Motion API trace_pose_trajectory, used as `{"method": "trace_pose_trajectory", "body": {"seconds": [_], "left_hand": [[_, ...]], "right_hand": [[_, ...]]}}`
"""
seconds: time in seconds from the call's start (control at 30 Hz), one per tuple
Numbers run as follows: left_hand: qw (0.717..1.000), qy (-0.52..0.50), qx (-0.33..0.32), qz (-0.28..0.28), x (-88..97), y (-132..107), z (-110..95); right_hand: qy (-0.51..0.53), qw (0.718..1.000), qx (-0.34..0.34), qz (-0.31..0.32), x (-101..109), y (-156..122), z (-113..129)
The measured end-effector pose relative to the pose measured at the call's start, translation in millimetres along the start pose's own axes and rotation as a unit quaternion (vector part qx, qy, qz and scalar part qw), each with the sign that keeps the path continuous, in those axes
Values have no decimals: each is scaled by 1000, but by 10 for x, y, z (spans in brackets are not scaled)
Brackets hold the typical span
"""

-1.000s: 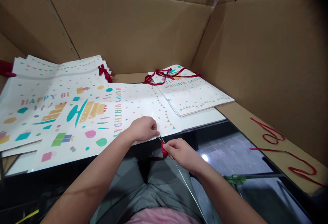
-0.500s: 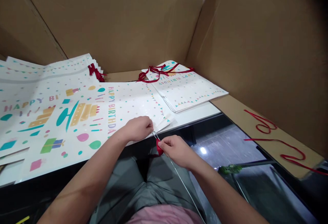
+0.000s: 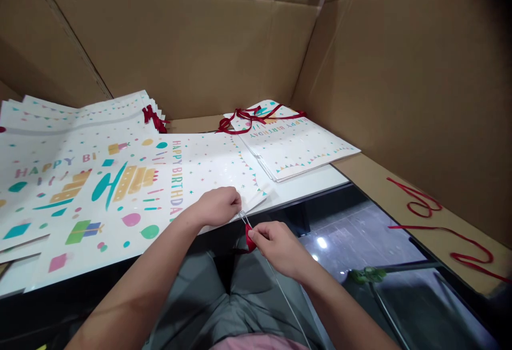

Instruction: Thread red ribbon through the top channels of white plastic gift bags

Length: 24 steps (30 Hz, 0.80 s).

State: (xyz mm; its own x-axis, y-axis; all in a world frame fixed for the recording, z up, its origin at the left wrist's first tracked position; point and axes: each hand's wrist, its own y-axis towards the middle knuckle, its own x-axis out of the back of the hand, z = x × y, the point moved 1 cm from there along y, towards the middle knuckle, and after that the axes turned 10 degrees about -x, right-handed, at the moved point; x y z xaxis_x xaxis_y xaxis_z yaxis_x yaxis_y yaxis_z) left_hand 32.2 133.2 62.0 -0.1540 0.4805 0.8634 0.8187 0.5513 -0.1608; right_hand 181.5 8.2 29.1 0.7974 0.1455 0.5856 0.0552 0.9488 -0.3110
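Left hand (image 3: 218,206) sits on the near edge of the flat white birthday-print paper bag (image 3: 160,179), right hand (image 3: 276,243) just before it. Behind and right lies a stack of folded printed bags (image 3: 300,144), loose red ribbons (image 3: 436,222) far right on the cardboard ledge (image 3: 376,179).

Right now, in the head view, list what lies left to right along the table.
Stack of birthday bags → left hand → right hand pinching red ribbon → smaller bag pile → loose red ribbons.
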Motion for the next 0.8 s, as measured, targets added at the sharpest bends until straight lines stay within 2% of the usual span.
{"method": "trace_pose_trajectory", "body": {"seconds": [0.8], "left_hand": [[1000, -11, 0, -7, -15, -9, 27]], "right_hand": [[-4, 1000, -9, 16, 3, 17, -15]]}}
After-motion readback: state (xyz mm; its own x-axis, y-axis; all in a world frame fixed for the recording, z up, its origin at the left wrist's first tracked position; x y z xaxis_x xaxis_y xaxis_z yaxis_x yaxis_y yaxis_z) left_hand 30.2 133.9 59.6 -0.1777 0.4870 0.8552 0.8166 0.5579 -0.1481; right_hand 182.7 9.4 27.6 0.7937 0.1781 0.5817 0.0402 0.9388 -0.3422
